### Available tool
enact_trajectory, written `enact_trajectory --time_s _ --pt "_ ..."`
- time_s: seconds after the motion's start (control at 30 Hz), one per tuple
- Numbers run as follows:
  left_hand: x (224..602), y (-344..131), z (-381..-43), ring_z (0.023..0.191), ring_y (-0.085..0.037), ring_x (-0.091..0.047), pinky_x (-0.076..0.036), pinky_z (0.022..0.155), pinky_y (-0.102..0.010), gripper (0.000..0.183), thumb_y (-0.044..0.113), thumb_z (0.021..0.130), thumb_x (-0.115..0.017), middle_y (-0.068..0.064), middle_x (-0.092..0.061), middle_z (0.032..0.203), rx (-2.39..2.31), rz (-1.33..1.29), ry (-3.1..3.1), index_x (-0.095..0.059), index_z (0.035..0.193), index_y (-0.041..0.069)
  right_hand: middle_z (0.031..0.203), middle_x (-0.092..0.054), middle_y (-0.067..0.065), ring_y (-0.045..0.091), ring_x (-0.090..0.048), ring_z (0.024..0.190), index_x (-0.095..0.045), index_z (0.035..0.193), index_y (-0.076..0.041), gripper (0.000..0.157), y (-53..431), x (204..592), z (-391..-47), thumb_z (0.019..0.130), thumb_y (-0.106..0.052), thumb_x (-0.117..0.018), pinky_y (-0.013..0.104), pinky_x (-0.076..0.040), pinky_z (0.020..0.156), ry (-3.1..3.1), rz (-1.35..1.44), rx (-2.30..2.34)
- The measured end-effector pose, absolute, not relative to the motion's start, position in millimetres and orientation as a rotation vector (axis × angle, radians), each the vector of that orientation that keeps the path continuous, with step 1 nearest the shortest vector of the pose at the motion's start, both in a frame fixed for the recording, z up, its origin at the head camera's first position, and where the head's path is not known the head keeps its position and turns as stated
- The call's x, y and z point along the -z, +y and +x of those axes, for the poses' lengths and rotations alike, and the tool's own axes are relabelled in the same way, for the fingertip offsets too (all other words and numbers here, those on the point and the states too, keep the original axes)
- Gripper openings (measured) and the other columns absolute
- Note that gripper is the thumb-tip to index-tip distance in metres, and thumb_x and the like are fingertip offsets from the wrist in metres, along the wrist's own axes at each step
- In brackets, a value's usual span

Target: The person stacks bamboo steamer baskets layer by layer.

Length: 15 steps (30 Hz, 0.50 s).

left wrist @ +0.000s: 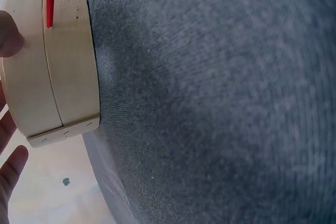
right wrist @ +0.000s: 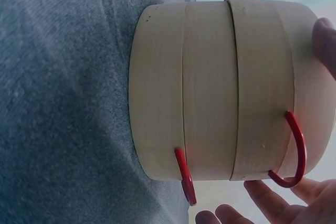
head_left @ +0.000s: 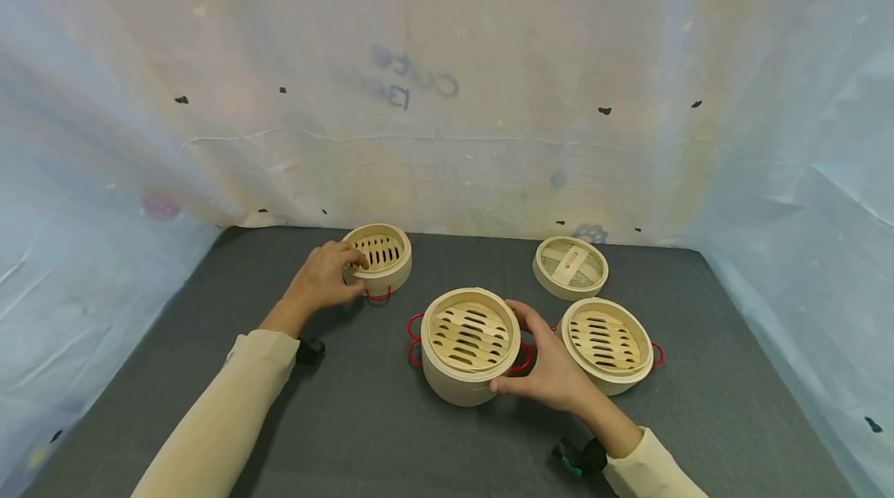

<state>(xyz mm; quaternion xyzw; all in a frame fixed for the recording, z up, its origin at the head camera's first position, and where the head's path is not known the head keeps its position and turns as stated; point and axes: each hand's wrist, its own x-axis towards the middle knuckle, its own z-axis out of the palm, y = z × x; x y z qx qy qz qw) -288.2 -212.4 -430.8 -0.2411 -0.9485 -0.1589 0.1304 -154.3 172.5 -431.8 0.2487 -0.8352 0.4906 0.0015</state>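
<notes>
One steamer stack: upright on gray surface, red-handled.
Left hand: pinching left basket in its grip, beyond stack to left.
Right hand: pinching stack's right side in its grip.
Right basket: just right of stack.
Round lid: beyond stack to right.

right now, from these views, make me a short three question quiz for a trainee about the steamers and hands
1. How many tiers has the pale, round, red-handled bamboo steamer stack by the bare right hand?
2. True or false: the bare left hand touches that stack.
3. What colour is the fabric surface under the round, woven-topped bamboo lid?

Key:
1. Two.
2. False; it is at the single pale, round bamboo steamer, far left.
3. Dark grey.
</notes>
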Motion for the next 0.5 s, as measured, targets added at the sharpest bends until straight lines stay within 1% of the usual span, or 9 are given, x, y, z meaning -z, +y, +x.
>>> enact_trajectory --time_s 0.23,0.37,0.5 --pt "434.6 -213.1 -288.4 0.087 -0.024 -0.056 -0.045 0.081 -0.046 0.021 0.02 0.075 -0.074 -0.004 -0.067 0.095 0.481 -0.682 -2.776 -0.072 0.095 0.014 0.14 -0.048 0.004 0.029 -0.048 0.13 -0.027 0.15 -0.021 0.108 172.0 433.4 -154.1 0.064 -0.035 -0.089 0.06 -0.037 0.103 -2.629 0.777 -1.53" --pt "434.9 -213.1 -288.1 0.088 -0.024 -0.057 -0.046 0.082 -0.046 0.02 0.018 0.075 -0.075 -0.004 -0.068 0.095 0.52 -0.692 -2.752 -0.073 0.094 0.014 0.14 -0.048 0.005 0.031 -0.048 0.13 -0.027 0.15 -0.018 0.108 171.5 430.7 -153.1 0.064 -0.035 -0.09 0.06 -0.037 0.103 -2.631 0.77 -1.529" --pt "435.1 -212.3 -287.5 0.088 -0.025 -0.058 -0.047 0.08 -0.045 0.02 0.018 0.076 -0.077 -0.005 -0.07 0.097 0.543 -0.697 -2.742 -0.074 0.095 0.013 0.14 -0.048 0.007 0.031 -0.048 0.129 -0.027 0.15 -0.014 0.109 171.0 428.6 -152.7 0.064 -0.034 -0.09 0.06 -0.037 0.102 -2.63 0.761 -1.525"
